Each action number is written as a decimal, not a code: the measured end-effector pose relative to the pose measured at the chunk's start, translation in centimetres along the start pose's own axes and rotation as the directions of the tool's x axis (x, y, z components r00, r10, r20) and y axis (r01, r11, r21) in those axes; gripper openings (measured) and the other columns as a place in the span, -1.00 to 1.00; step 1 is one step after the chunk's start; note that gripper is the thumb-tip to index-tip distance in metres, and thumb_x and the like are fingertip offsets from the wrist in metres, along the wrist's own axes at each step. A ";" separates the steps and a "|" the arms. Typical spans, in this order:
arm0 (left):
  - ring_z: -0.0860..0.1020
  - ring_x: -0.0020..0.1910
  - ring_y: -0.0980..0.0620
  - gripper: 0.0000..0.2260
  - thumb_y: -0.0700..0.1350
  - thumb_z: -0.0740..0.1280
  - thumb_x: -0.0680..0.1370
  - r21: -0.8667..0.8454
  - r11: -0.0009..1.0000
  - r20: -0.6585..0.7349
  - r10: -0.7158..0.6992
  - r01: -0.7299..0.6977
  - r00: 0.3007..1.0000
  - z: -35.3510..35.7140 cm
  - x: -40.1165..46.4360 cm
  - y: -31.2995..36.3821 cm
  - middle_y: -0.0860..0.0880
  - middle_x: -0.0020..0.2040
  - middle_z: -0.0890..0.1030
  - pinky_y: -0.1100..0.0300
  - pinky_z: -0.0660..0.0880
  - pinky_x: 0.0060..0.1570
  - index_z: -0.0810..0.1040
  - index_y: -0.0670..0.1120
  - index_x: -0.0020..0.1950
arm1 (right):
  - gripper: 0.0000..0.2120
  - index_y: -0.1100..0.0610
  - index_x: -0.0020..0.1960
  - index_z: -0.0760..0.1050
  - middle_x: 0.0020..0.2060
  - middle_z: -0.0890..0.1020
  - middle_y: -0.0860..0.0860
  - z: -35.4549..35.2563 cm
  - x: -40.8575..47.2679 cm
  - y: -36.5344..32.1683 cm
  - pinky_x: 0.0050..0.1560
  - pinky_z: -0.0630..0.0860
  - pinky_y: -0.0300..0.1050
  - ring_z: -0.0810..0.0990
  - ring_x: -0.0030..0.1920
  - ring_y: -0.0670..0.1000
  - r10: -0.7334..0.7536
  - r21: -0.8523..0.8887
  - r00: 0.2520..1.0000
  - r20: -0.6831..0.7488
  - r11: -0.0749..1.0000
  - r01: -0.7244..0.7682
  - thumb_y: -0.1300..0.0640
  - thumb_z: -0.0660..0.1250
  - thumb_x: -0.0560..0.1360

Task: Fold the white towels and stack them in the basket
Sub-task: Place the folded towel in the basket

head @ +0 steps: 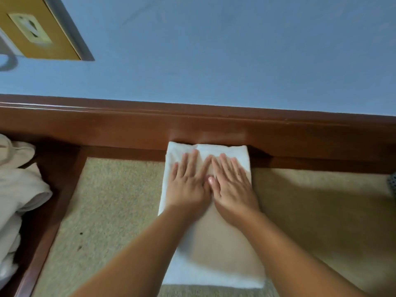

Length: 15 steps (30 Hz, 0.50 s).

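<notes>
White terry towel point(214, 249), folded into a long narrow rectangle, lies flat on the beige carpeted floor point(107, 211) with its far short edge touching the dark reddish-brown wooden baseboard point(192, 125) that runs along the foot of the pale blue wall point(214, 50). Both hands are laid on the far half of the towel, side by side — palms down, fingers straight and spread a little, pressing on the cloth and gripping nothing. The left hand point(188, 183) sits nearer the towel's left edge, and the right hand point(231, 183) reaches close to its right edge; their thumbs meet at the middle of the towel, the right thumb lying over the left. Bare forearms come up from the bottom of the view and cross over the near half of the towel, shading it.

At the left edge of the view a loose heap of crumpled white towels point(17, 189) lies beyond a strip of the same dark wood that borders the carpet — well apart from the folded towel. High on the left, a cream wall socket point(30, 27) is set in a mustard-yellow panel point(55, 41) beside a grey frame strip. A small dotted object shows at the far right edge, too cut off to tell what it is.
</notes>
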State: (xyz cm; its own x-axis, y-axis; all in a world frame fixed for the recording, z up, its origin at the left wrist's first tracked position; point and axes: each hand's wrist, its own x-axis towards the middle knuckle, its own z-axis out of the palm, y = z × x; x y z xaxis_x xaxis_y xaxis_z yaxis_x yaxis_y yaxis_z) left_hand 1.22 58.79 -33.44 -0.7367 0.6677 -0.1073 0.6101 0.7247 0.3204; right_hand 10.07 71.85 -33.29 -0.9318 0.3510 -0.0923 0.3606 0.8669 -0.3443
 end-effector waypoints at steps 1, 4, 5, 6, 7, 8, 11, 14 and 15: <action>-0.26 0.67 0.00 -0.45 0.23 -0.15 0.65 -0.005 1.000 -0.017 -0.013 0.013 1.000 0.2 0.2 0.0 0.04 0.70 -0.21 -0.04 -0.28 0.61 -0.14 0.31 0.67 | -0.35 -0.11 0.70 -0.11 0.66 -0.17 -0.14 0.3 0.3 0.4 0.64 -0.24 -0.04 -0.24 0.66 -0.05 0.010 -0.017 1.000 -0.021 1.000 -0.010 -0.25 -0.26 0.64; -0.30 0.66 0.00 -0.48 0.19 -0.11 0.70 0.013 0.998 0.062 -0.055 0.054 0.997 0.0 0.4 0.4 0.04 0.69 -0.26 -0.05 -0.31 0.60 -0.17 0.31 0.67 | -0.39 -0.09 0.70 -0.10 0.67 -0.16 -0.13 0.9 0.8 0.2 0.64 -0.27 -0.06 -0.24 0.66 -0.06 0.057 -0.033 0.998 0.008 0.998 -0.057 -0.21 -0.18 0.69; -0.32 0.65 -0.01 -0.48 0.18 -0.10 0.72 0.020 0.998 0.092 -0.060 0.058 0.994 -0.3 0.4 0.5 0.04 0.69 -0.28 -0.04 -0.33 0.59 -0.18 0.31 0.66 | -0.41 -0.10 0.70 -0.14 0.67 -0.20 -0.14 0.7 0.9 -0.1 0.64 -0.29 -0.05 -0.28 0.65 -0.07 0.079 -0.031 0.996 0.048 0.996 -0.078 -0.19 -0.17 0.71; -0.33 0.65 -0.02 -0.48 0.17 -0.08 0.72 0.022 0.998 0.122 -0.060 0.057 0.991 -0.7 0.5 0.5 0.04 0.69 -0.30 -0.04 -0.34 0.59 -0.18 0.31 0.66 | -0.42 -0.10 0.70 -0.19 0.66 -0.24 -0.14 0.5 1.1 -0.2 0.63 -0.31 -0.04 -0.32 0.64 -0.08 0.096 -0.025 0.990 0.099 0.995 -0.094 -0.18 -0.18 0.72; -0.32 0.65 -0.03 -0.48 0.16 -0.07 0.72 0.010 0.999 0.151 -0.055 0.054 0.987 -1.3 0.7 0.5 0.02 0.69 -0.29 -0.03 -0.34 0.59 -0.17 0.31 0.66 | -0.42 -0.07 0.70 -0.23 0.66 -0.27 -0.11 0.1 1.2 -0.5 0.63 -0.32 -0.03 -0.35 0.64 -0.06 0.102 -0.034 0.984 0.144 0.995 -0.098 -0.17 -0.20 0.72; -0.31 0.66 -0.04 -0.48 0.15 -0.05 0.73 -0.009 0.999 0.178 -0.039 0.042 0.983 -2.0 0.7 0.6 0.01 0.69 -0.27 -0.04 -0.32 0.59 -0.15 0.31 0.67 | -0.41 -0.04 0.70 -0.25 0.67 -0.28 -0.07 -0.5 1.1 -0.9 0.63 -0.32 0.00 -0.37 0.64 -0.04 0.104 -0.061 0.980 0.167 0.994 -0.095 -0.16 -0.23 0.72; -0.27 0.67 -0.08 -0.47 0.15 -0.07 0.72 -0.022 0.999 0.209 -0.025 0.030 0.978 -3.9 -0.8 1.1 -0.06 0.71 -0.22 -0.06 -0.25 0.63 -0.10 0.21 0.70 | -0.42 0.02 0.69 -0.27 0.65 -0.31 0.02 -2.3 -0.1 -2.9 0.63 -0.33 0.02 -0.40 0.62 0.00 0.120 -0.065 0.981 0.151 0.992 -0.111 -0.11 -0.23 0.73; -0.29 0.66 -0.09 -0.44 0.20 -0.14 0.71 0.002 0.994 0.146 -0.109 0.110 0.983 -3.8 -6.7 1.8 -0.10 0.70 -0.23 -0.07 -0.24 0.63 -0.13 0.14 0.71 | -0.40 -0.10 0.67 -0.34 0.62 -0.42 -0.02 -2.9 -5.1 -5.2 0.63 -0.34 0.05 -0.48 0.60 0.05 0.139 -0.053 0.981 0.137 0.990 -0.133 -0.10 -0.12 0.74; -0.30 0.66 -0.08 -0.44 0.22 -0.11 0.72 -0.003 0.991 0.132 -0.129 0.131 0.983 -3.2 -8.9 1.7 -0.08 0.69 -0.25 -0.07 -0.25 0.62 -0.16 0.15 0.70 | -0.40 -0.16 0.67 -0.34 0.62 -0.43 -0.04 -2.5 -7.1 -5.4 0.63 -0.34 0.08 -0.49 0.59 0.07 0.134 -0.069 0.981 0.138 0.990 -0.125 -0.13 -0.12 0.73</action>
State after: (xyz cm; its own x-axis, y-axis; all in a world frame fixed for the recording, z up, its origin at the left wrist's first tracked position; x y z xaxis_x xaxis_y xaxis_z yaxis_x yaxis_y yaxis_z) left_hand 7.90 53.58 -28.95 -0.7643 0.5851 -0.2711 0.5075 0.8052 0.3069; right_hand 14.85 65.55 -28.39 -0.8718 0.4114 -0.2658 0.4764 0.8383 -0.2651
